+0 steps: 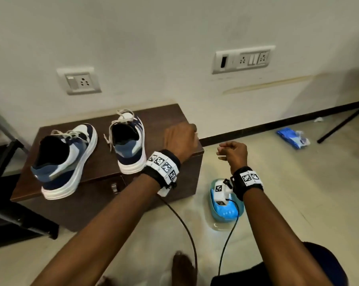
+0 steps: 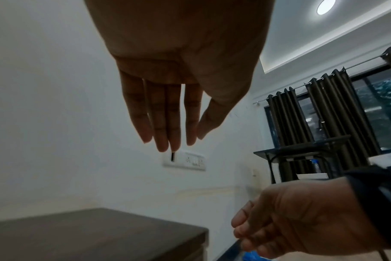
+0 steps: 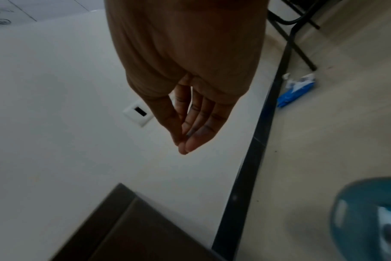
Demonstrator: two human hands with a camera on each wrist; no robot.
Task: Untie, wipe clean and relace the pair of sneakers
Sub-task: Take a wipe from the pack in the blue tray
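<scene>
A pale matte wall with two switch plates [image 1: 243, 59] stands behind a low, dark wood-grain cabinet [image 1: 104, 164] on a glossy beige tiled floor. The sneakers sit on the cabinet top, heels toward me: the left sneaker [image 1: 66, 159] hangs partly over the front edge, the right sneaker [image 1: 130, 141] stands just beside it. Both are blue and navy fabric with white panels, thick white ribbed soles and loose off-white laces.

My left hand [image 1: 179, 139] hangs above the cabinet's right end, near the right sneaker. Its fingers [image 2: 161, 113] are straight and almost together, the thumb slightly apart, holding nothing. My right hand [image 1: 234, 152] is over the floor right of the cabinet, its fingers [image 3: 196, 123] long and drawn together with the thumb at the tips; I see nothing between them. Below that wrist sits a round blue bowl [image 1: 226, 215]. A crumpled blue packet [image 1: 293, 138] lies near the black skirting.
</scene>
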